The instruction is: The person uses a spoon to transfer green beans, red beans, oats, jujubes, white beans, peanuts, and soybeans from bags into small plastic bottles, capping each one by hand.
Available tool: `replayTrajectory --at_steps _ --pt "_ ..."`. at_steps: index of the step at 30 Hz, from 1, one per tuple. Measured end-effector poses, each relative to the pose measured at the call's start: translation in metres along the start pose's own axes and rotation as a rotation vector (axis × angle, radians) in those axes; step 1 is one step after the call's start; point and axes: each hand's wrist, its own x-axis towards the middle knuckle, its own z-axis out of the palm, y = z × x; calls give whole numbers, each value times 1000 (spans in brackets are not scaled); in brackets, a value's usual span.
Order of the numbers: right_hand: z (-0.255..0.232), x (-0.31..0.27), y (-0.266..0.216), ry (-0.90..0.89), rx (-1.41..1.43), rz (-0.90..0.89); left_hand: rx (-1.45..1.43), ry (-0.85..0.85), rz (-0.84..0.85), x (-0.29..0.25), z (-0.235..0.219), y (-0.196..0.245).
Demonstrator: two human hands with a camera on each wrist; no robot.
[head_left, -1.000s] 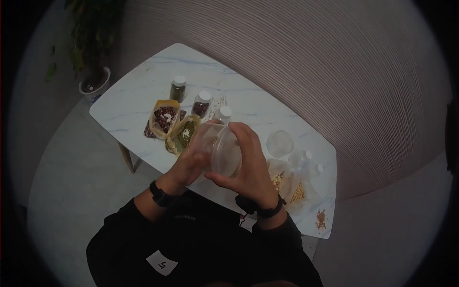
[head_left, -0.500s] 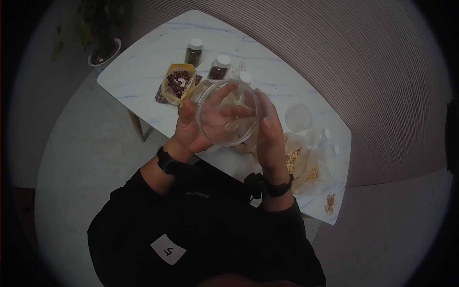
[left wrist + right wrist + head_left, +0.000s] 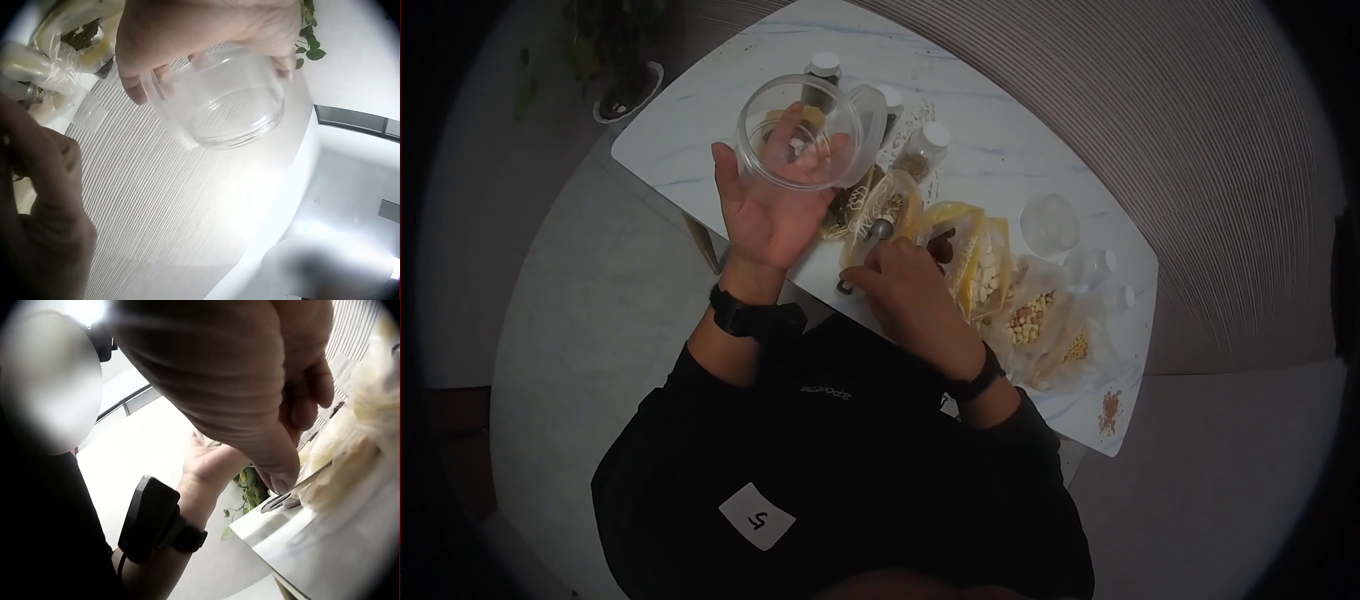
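Note:
My left hand (image 3: 775, 210), palm up, grips a wide clear jar (image 3: 240, 106) that is raised over the table's far left part. A translucent round lid (image 3: 868, 125) leans against the jar's side, between it and some of the fingers. Through the clear wall the fingers behind show. At the table's near edge my right hand (image 3: 920, 300) pinches the handle of a metal spoon (image 3: 880, 229) with thumb and fingertips. The spoon's bowl lies over a yellow bag (image 3: 905, 190) of pale pieces. In the right wrist view the handle's end (image 3: 272, 504) juts out below the thumb.
More bags hold dark red pieces (image 3: 940, 248), white seeds (image 3: 988, 275), beans (image 3: 1030, 318) and yellow kernels (image 3: 1077, 347). White-capped jars (image 3: 935, 135) stand behind. Another clear jar (image 3: 1050, 225) stands at right, near small bottles. Brown crumbs (image 3: 1110, 410) lie near the right corner.
Both hands were together on the jar, and they have parted. The left has carried the jar and lid up and left; the right has let go and come down to the spoon.

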Motion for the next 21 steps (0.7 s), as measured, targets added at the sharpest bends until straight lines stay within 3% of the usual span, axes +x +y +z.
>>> replayTrajectory --at_steps 2,8,15,18,21 --pt "9 0 6 30 -13 -63 -17 2 -27 0 -3 -3" --pt "-1 2 11 60 -58 14 -43 41 -77 1 -8 -10" --pt "27 7 18 78 -66 -48 -109 64 -94 3 -4 -25" --pt "20 13 22 179 -36 -90 -90 76 -100 4 -7 -26" --pt "9 12 28 286 -12 -6 -56 93 -97 4 -9 -26"
